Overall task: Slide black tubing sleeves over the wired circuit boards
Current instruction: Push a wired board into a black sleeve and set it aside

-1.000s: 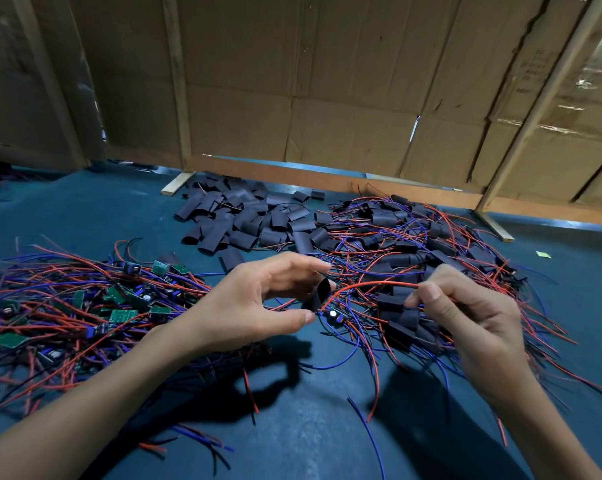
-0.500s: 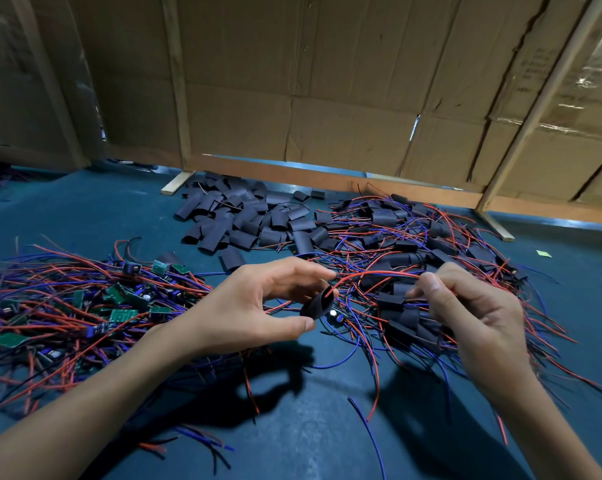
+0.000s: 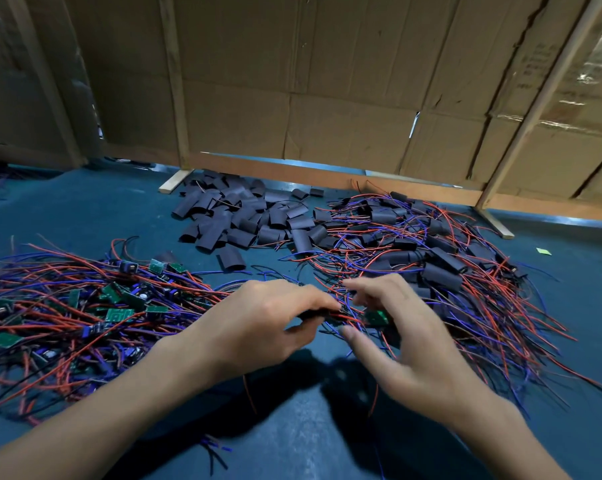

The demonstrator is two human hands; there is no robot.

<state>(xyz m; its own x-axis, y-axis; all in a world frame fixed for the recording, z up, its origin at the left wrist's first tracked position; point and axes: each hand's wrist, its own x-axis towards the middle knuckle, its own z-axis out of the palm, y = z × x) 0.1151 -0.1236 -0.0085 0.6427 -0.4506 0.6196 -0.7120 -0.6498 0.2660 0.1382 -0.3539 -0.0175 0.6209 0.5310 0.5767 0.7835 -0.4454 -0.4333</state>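
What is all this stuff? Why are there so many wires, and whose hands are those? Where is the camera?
There is no machine here. The camera sits on a person's head and looks down, so you see their own two hands. The left hand pinches red and blue wires that lead to a little green circuit board, which sits by the fingers of the right hand. On the blue table lie three piles: bare boards with wires on the left, empty black tube pieces at the back, and boards already tucked inside black tubes on the right. Brown cardboard stands behind.
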